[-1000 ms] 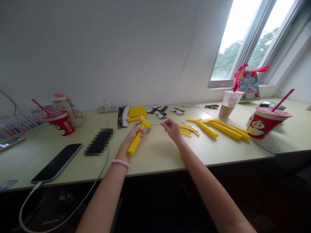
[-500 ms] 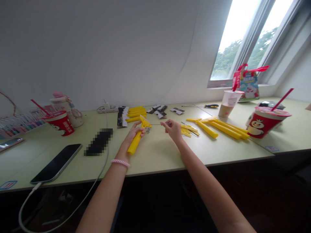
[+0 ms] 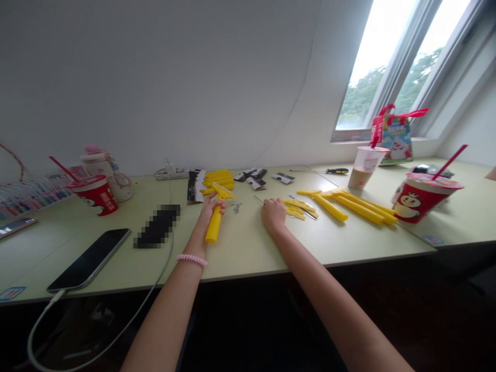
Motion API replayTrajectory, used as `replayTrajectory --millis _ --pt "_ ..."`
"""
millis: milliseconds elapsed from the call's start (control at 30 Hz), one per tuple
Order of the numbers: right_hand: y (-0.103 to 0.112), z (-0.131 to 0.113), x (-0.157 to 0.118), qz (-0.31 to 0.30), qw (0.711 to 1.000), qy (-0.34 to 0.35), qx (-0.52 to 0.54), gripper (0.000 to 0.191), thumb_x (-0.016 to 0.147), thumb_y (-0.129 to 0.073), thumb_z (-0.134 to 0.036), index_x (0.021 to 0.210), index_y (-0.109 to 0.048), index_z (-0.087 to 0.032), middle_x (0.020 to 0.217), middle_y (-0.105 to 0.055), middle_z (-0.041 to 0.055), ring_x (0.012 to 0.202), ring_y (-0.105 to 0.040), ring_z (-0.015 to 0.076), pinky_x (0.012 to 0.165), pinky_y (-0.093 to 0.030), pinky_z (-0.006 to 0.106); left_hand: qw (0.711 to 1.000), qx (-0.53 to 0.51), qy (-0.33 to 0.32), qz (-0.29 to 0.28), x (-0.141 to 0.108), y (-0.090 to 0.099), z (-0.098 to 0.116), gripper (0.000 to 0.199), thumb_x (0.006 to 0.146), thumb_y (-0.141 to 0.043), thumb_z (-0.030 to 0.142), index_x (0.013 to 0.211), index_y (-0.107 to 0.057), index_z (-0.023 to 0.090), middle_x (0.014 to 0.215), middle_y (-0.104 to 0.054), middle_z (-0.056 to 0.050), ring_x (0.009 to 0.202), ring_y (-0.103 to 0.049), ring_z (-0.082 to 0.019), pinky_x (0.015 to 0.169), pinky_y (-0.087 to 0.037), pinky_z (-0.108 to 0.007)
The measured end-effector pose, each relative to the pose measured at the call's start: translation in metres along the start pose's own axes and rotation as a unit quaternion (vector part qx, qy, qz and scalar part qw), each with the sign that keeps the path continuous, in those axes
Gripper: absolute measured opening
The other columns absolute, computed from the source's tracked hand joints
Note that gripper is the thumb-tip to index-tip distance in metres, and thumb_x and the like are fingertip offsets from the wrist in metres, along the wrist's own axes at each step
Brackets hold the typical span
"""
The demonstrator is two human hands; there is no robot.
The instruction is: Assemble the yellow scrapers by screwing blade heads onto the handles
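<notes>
Two hands fill my feed, and half a second ago the right hand (image 3: pixel 274 215) had a thin metal shaft (image 3: pixel 259 199) reaching to the head of the yellow tool (image 3: pixel 214 227). Now that hand has dropped to the table (image 3: pixel 248 248), just beside the small yellow parts (image 3: pixel 300 207), and the shaft is well apart from the tool; I read this as a break in the work on the head. The left hand (image 3: pixel 207 211) has its fingers wrapped around the tool's handle, holding it tilted, while loose metal pieces (image 3: pixel 237 207), perhaps screws, lie between the hands. I can't tell whether the right fingers grip the shaft or merely cover it: its near end is hidden beneath them. Details of the tool's head are too small for me to make out.
</notes>
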State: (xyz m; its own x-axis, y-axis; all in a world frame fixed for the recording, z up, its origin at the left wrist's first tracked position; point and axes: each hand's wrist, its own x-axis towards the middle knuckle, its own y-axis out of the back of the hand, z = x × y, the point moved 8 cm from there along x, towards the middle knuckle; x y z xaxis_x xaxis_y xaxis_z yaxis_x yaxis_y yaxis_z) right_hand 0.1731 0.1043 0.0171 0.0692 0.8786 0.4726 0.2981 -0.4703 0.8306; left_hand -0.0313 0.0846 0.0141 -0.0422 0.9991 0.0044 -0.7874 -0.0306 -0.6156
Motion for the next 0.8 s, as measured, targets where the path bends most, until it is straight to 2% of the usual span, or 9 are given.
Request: replayTrajectory --millis 100,200,233,400,600,800 --pt "0.001 -0.026 -0.005 0.017 0.996 0.068 -0.060 0.026 0.080 -0.042 -0.011 0.089 -0.066 -0.013 0.096 -0.059 0.0189 0.094 -0.047 0.0292 0.074 -0.033 0.039 1.000 -0.005 0.007 -0.004 0.001 0.000 -0.002 0.050 0.059 -0.056 -0.001 0.103 -0.048 0.022 0.076 -0.051 0.001 0.050 -0.049 -0.003 0.039 -0.035 -0.011" --pt "-0.004 -0.063 -0.014 0.004 0.984 0.176 -0.027 0.026 0.083 -0.041 -0.016 0.094 -0.064 -0.017 0.102 -0.057 0.0142 0.098 -0.044 0.0264 0.080 -0.031 0.037 1.000 -0.005 0.007 -0.003 0.002 0.001 -0.003 0.052 0.060 -0.056 -0.001 0.106 -0.047 0.023 0.075 -0.051 0.001 0.050 -0.050 -0.004 0.038 -0.035 -0.010" --pt "-0.007 -0.073 -0.016 -0.007 0.981 0.191 -0.006 0.025 0.084 -0.041 -0.018 0.094 -0.064 -0.019 0.101 -0.058 0.0123 0.097 -0.044 0.0249 0.081 -0.030 0.036 1.000 -0.005 0.005 -0.005 0.003 0.002 -0.003 0.053 0.061 -0.055 -0.001 0.107 -0.046 0.023 0.075 -0.051 0.001 0.050 -0.050 -0.004 0.039 -0.035 -0.011" --pt "-0.019 -0.082 -0.016 -0.037 0.990 0.121 0.060 0.026 0.086 -0.039 -0.022 0.090 -0.065 -0.020 0.092 -0.062 0.0091 0.091 -0.048 0.0216 0.079 -0.031 0.032 1.000 -0.003 0.002 -0.018 0.003 0.001 -0.003 0.055 0.062 -0.055 -0.001 0.109 -0.045 0.023 0.073 -0.052 0.000 0.050 -0.050 -0.004 0.038 -0.035 -0.011" --pt "-0.022 -0.073 -0.013 -0.051 0.987 0.115 0.098 0.021 0.083 -0.042 -0.019 0.087 -0.062 -0.021 0.091 -0.063 0.0059 0.088 -0.050 0.0190 0.076 -0.032 0.030 1.000 -0.010 0.006 -0.019 0.003 0.000 -0.004 0.056 0.061 -0.056 -0.001 0.110 -0.043 0.023 0.075 -0.051 0.001 0.050 -0.050 -0.004 0.039 -0.036 -0.011" --pt "-0.024 -0.075 -0.014 -0.066 0.986 0.120 0.096 0.018 0.081 -0.044 -0.017 0.082 -0.061 -0.021 0.089 -0.062 0.0048 0.086 -0.050 0.0180 0.074 -0.032 0.029 1.000 -0.004 0.008 -0.020 0.001 -0.002 -0.004 0.055 0.061 -0.056 -0.002 0.109 -0.044 0.023 0.074 -0.051 0.002 0.049 -0.050 -0.003 0.038 -0.036 -0.011"
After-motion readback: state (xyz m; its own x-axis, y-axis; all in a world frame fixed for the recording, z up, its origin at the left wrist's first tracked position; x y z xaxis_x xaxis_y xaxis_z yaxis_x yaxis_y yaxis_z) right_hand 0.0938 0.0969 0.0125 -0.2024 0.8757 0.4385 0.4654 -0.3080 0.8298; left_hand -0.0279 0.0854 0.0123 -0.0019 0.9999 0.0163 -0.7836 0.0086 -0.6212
